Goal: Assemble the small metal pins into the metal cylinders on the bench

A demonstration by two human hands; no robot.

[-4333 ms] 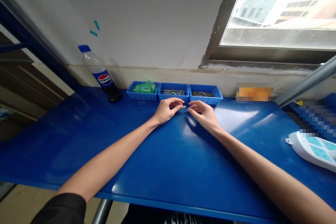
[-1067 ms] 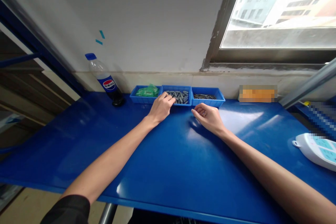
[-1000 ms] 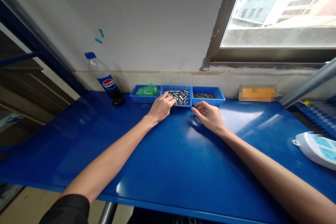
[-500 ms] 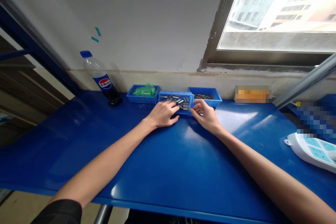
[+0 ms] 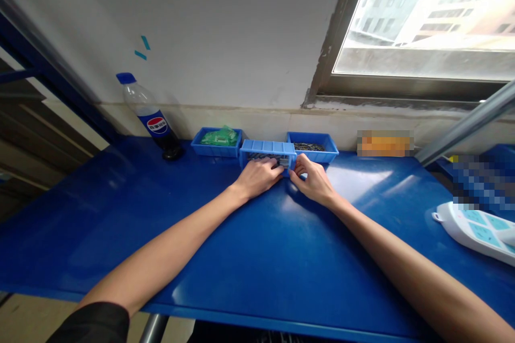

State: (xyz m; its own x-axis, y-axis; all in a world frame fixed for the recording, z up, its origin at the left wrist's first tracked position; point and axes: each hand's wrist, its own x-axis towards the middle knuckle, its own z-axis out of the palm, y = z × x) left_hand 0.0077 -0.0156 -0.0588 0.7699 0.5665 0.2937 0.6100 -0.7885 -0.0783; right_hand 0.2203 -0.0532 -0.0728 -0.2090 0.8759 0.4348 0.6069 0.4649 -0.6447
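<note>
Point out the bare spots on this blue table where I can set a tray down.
Bare: the wide near half of the table, between both forearms, and the left stretch in front of the bottle. Crowded: the back edge, where the left hand and right hand tip the middle bin between its neighbours.

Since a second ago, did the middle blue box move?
Yes. The middle tray tipped up toward the person, out of line with the flat green-filled tray.

A workshop: blue workbench (image 5: 249, 257), small parts bins (image 5: 311, 146) along a bare wall.
</note>
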